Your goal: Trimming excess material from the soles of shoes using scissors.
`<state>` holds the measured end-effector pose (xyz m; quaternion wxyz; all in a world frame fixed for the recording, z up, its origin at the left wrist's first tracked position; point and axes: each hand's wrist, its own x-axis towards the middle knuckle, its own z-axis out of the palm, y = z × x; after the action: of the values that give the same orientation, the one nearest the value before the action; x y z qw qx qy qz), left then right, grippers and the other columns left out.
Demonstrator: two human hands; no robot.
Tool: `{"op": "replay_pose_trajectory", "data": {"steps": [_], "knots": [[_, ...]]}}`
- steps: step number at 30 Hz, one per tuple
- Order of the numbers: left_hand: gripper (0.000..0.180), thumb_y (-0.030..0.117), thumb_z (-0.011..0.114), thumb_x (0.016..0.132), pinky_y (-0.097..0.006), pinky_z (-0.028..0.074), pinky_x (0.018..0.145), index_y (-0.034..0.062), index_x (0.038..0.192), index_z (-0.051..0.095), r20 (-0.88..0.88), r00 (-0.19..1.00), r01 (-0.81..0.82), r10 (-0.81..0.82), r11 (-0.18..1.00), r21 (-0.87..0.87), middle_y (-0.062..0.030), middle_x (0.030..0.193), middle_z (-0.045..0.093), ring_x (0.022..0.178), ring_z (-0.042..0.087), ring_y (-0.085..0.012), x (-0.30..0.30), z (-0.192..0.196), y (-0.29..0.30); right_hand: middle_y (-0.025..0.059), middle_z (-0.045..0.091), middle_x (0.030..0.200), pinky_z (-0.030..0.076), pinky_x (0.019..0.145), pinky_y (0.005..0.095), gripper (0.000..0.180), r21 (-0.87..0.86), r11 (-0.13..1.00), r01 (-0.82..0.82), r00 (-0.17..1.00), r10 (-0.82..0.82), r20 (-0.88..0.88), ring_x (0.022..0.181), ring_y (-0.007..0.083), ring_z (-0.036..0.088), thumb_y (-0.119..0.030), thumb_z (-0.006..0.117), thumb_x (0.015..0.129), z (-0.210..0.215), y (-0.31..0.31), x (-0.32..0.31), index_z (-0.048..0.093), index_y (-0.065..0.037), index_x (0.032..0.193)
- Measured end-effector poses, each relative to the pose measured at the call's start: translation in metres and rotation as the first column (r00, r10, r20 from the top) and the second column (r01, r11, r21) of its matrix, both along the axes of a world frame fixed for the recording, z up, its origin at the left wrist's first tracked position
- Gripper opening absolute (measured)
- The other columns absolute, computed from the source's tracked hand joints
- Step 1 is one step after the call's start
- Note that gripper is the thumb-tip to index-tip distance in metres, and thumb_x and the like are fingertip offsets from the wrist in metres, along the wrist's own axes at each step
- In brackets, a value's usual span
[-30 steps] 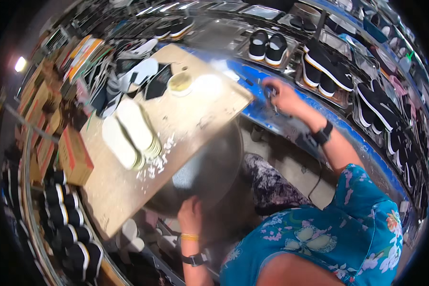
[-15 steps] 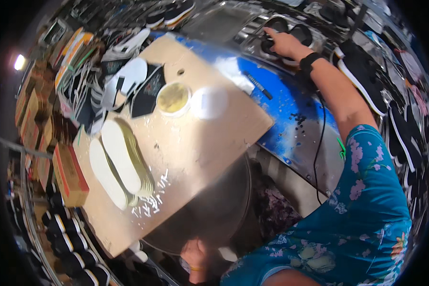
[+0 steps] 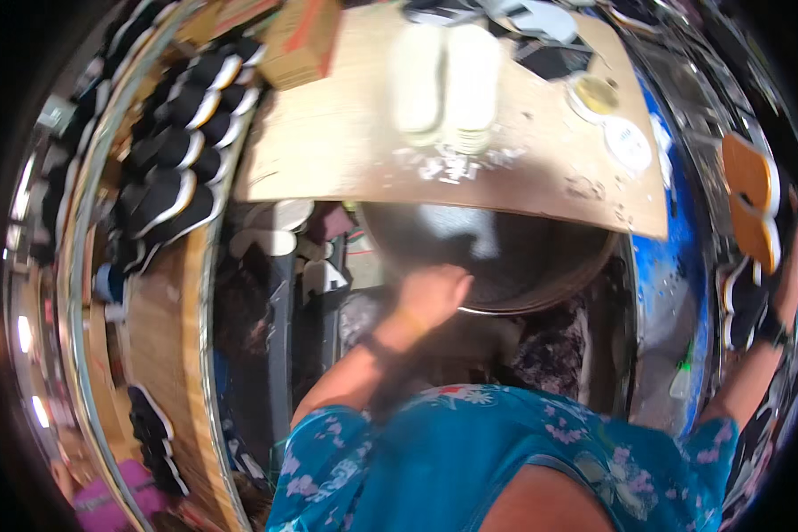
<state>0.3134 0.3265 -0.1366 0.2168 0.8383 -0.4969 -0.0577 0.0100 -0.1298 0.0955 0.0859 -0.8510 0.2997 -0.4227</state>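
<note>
My left hand (image 3: 434, 294) is loosely curled at the near rim of a dark round basin (image 3: 541, 307), with nothing visible in it. At the far right, blurred near the picture's edge, my right hand (image 3: 793, 232) is against a pair of shoes (image 3: 752, 191) with tan soles and white edges. The soles face me, and the shoes hide my fingers. Beyond the basin, two stacks of cream insoles, a left stack (image 3: 416, 78) and a right stack (image 3: 473, 80), lie on a wooden board (image 3: 319, 168). White scraps (image 3: 452, 166) are scattered in front of them.
A tub of yellowish paste (image 3: 594, 96) and its white lid (image 3: 628, 144) are on the board's right. Black shoes (image 3: 173, 191) fill a rack at left. A cardboard box (image 3: 300, 40) stands at the board's far left corner. A blue-stained bench (image 3: 661, 310) runs along the right.
My view has swung left and down. My right hand has left the black items on the metal rack and is now beside tan-soled shoes. My left hand has come up to the basin rim.
</note>
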Motion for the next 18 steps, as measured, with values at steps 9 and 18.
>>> {"op": "replay_pose_trajectory", "data": {"steps": [9, 18], "knots": [[0.041, 0.036, 0.043, 0.093, -0.036, 0.045, 0.084, 0.0116, 0.125, 0.043, -0.922, -0.222, -0.5, -0.317, 0.849, -0.172, -0.0074, 0.109, 0.053, 0.096, 0.054, -0.0164, -0.02, 0.108, -0.009, 0.0116, 0.064, 0.101, 0.052, 0.074, 0.0383, 0.068, -0.177, 0.886, -0.428, 0.887, 0.376, -0.267, 0.089, 0.0316, 0.063, -0.005, 0.07, 0.062, -0.07, 0.307, 0.128, 0.048, -0.011, 0.125], [0.052, 0.033, 0.057, 0.085, -0.038, 0.038, 0.094, -0.004, 0.12, 0.046, -0.361, 0.861, -0.495, 0.357, 0.75, -0.439, -0.0244, 0.114, 0.049, 0.108, 0.047, -0.0337, 0.025, -0.022, 0.043, 0.0109, 0.056, 0.083, 0.048, 0.056, 0.0389, 0.065, 0.241, 0.604, -0.759, 0.547, 0.793, -0.268, 0.07, 0.03, 0.059, -0.006, 0.055, 0.071, -0.15, 0.402, 0.171, 0.034, -0.012, 0.132]]}}
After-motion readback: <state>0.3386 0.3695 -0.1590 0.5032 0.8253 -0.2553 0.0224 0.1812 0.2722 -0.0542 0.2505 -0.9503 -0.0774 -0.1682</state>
